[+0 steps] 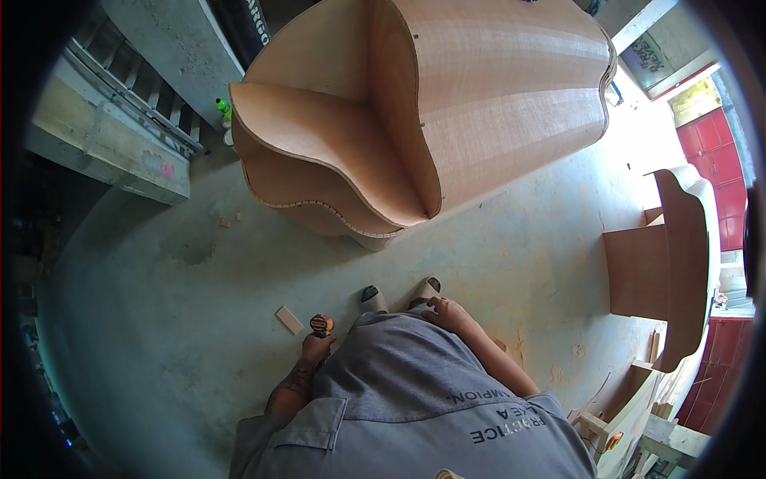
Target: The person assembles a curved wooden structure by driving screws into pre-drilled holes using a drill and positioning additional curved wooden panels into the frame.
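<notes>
The cordless drill is away from the wood, so no driving seems under way; the curved plywood shell ahead looks joined along its edges, its bare faces apparently unfinished. The left hand grasps the drill at the person's left side, well apart from the shell; the right hand rests curled at the grey shirt, whether pinching cloth I cannot tell. A rectangular wood offcut lies near the drill on the floor

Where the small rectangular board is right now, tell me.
In the head view, the board lies on the floor left of centre, just left of the power tool in the left grip.
</notes>
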{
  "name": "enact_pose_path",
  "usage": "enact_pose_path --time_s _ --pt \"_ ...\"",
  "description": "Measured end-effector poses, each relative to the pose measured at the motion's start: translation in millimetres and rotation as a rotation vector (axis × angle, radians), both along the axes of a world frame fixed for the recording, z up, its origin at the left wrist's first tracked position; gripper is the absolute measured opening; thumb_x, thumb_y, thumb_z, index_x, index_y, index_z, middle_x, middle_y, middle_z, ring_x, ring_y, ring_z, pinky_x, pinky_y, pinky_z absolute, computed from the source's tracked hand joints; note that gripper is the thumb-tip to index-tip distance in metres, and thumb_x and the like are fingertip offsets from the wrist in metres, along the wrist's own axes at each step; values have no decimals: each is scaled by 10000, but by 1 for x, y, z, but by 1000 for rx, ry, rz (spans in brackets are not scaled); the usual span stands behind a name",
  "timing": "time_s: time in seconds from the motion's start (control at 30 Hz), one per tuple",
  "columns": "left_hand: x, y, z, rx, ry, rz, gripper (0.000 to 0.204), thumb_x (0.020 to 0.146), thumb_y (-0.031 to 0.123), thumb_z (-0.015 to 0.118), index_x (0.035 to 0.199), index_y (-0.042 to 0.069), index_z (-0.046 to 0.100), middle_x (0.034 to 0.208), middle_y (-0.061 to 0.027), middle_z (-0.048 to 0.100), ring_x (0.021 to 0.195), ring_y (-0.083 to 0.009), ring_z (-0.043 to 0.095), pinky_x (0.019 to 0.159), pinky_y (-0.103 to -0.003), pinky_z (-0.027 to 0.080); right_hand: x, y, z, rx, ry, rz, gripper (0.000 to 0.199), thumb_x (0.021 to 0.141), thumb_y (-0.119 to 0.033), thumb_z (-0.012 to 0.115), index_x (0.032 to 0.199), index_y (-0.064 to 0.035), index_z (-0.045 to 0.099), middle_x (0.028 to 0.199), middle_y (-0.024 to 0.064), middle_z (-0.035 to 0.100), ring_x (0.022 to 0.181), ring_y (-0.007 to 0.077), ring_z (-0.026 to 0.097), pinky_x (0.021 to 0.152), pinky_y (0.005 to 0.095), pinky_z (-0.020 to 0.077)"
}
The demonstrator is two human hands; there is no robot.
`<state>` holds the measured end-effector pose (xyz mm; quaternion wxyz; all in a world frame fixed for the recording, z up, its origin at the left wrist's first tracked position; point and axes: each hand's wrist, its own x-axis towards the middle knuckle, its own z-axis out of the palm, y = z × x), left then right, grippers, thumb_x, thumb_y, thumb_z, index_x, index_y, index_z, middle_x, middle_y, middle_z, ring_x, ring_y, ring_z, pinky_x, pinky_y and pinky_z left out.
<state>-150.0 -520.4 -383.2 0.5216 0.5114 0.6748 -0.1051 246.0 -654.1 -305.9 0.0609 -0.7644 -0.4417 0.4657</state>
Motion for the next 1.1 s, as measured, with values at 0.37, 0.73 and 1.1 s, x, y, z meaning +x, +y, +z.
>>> enact_pose_path --time_s 0.37,0.73,1.1 --pt "2 -2 0 -23 -23 -10 316 823 315 829 800 25 705 699 -85 706 595 -192 699 562 -357 552 2 -14 -19 24 -23 -53 538 950 -399 668 1307 3 676 1176 261 740 1138 411 704 1005 476 551" --pt "8 3 12 -23 -29 10 308 820 293 826 823 6 714 713 -92 710 608 -205 704 578 -364 558 28 -73 -86 43 79 -403 463 984 -390 658 1227 0 718 1066 190 779 945 285 758 844 405 590" --pt "3 9 4 -9 -24 6 305 819 284 837 800 9 708 695 -84 699 576 -192 687 542 -354 542 49 -131 -86 -239 183 -893 456 1018 -401 638 1249 -13 701 1062 118 768 893 215 728 702 351 563"
